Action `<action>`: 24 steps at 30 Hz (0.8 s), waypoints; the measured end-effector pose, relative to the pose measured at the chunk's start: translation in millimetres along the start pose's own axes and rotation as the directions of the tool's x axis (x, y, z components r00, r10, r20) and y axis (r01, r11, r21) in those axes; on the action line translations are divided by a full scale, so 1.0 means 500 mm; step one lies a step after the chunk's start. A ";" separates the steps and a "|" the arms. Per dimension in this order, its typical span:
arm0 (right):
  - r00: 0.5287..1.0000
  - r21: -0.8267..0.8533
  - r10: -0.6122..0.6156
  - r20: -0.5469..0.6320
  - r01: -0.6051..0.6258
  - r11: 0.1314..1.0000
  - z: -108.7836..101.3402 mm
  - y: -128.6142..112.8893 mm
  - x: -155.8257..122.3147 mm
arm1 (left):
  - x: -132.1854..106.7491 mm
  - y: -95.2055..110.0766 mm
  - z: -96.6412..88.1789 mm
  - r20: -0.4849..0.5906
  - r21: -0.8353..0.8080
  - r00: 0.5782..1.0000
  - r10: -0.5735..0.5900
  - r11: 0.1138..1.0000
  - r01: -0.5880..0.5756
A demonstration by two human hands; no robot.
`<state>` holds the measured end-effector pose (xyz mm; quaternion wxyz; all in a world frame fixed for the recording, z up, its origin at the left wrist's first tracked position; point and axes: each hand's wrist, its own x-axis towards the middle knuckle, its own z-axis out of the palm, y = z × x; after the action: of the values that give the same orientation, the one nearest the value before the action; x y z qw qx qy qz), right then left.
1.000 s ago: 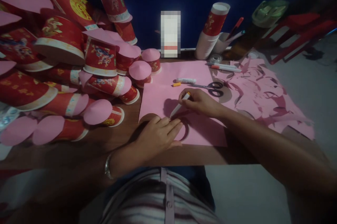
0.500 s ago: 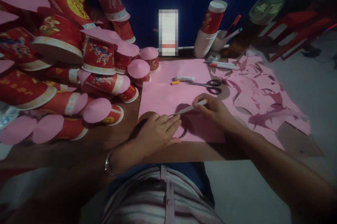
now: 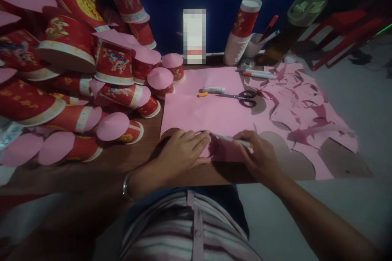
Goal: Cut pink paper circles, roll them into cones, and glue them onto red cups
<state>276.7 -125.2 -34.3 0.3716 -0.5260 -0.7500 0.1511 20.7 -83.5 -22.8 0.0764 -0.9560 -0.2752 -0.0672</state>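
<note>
My left hand [image 3: 183, 146] lies flat with its fingers stretched out over the near edge of a pink paper sheet [image 3: 196, 116]. Beside its fingertips a dark curved edge [image 3: 214, 146] shows; the hand covers most of whatever is there. Closed round a white marker [image 3: 228, 137] with a yellow-orange end, my right hand [image 3: 260, 152] is just right of that curve. The marker's tip points left, towards my left fingers; whether it touches the paper I cannot tell. A small orange cap [image 3: 202, 94] lies farther up the sheet, near a white tube [image 3: 213, 90] and black-handled scissors [image 3: 247, 98].
Red paper cups [image 3: 113, 63] with pink cone tops crowd the left side. Pink paper scraps [image 3: 303, 105] cover the right. A cup stack [image 3: 237, 44], a pen holder [image 3: 252, 46], a bottle [image 3: 288, 28] and a lit, blurred screen [image 3: 194, 36] stand behind; a red stool [image 3: 339, 32] is beyond.
My right hand has moved right and nearer to me with the marker, which now lies flatter. My left hand stays in place on the paper.
</note>
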 end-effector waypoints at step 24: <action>0.957 -0.303 -0.288 -0.029 0.266 0.915 0.054 -0.108 -0.142 | 0.009 0.001 -0.011 0.066 -0.063 0.997 -0.046 0.997 0.051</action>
<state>233.1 -206.3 -47.5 0.3336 -0.4690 -0.8169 -0.0362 24.1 -82.5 -16.6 0.0352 -0.9526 -0.2984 -0.0470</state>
